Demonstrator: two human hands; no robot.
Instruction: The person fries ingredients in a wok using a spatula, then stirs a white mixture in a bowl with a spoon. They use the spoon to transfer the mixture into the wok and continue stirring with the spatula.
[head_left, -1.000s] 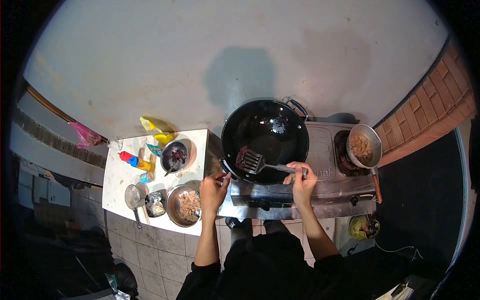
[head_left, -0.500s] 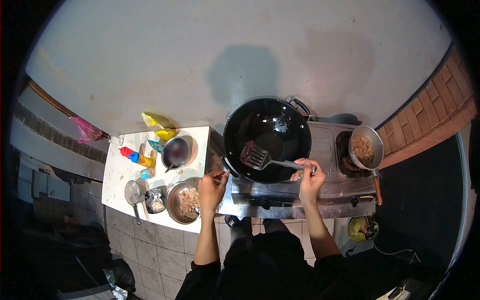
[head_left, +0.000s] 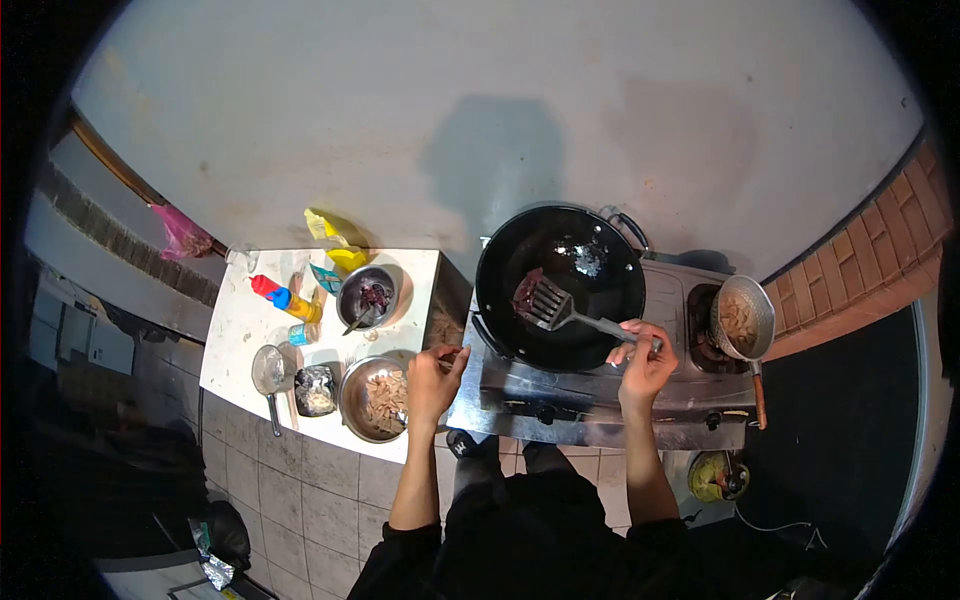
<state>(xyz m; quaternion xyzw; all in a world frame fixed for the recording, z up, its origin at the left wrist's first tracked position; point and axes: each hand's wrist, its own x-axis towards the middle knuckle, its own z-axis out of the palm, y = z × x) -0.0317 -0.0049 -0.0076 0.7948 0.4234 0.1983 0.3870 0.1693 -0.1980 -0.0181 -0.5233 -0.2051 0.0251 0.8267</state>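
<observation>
We wear a black top whose sleeves (head_left: 400,550) are pushed up, so both forearms are bare. Our left hand (head_left: 432,385) and right hand (head_left: 645,368) are ungloved. Our trousers look black too.

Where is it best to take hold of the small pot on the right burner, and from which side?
Grip the small pot by the wooden end of its long handle, coming from the near side. The handle points toward the person, away from the burner.

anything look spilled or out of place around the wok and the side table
Nothing stands out. The wok sits level on the stove, the right hand holds the slotted spatula over dark food inside it, and the bowls on the white table stand upright with no visible spills.
</observation>
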